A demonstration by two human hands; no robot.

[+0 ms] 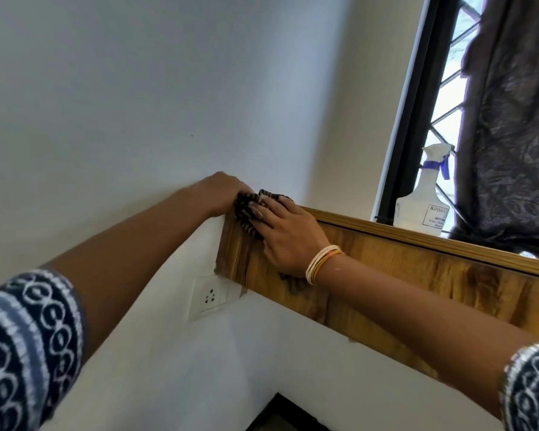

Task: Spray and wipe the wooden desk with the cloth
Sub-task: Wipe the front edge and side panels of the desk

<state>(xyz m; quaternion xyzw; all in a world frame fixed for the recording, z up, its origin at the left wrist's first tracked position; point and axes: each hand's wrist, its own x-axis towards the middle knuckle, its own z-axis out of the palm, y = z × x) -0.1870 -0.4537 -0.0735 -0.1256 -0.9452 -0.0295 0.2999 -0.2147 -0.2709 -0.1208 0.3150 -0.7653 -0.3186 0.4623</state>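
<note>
A dark striped cloth (pixel 246 209) lies against the left end of a wooden panel (pixel 417 275) fixed to the wall. My right hand (pixel 288 237) presses the cloth flat onto the wood with spread fingers. My left hand (pixel 221 191) grips the cloth's upper left edge at the panel's corner, fingers curled over it. A white spray bottle (pixel 423 197) with a blue band stands on the panel's top ledge by the window, apart from both hands.
A white wall socket (pixel 210 297) sits just below the panel's left end. A barred window (pixel 442 98) and a dark curtain (pixel 517 119) fill the upper right. A dark edge (pixel 280 415) shows at the bottom.
</note>
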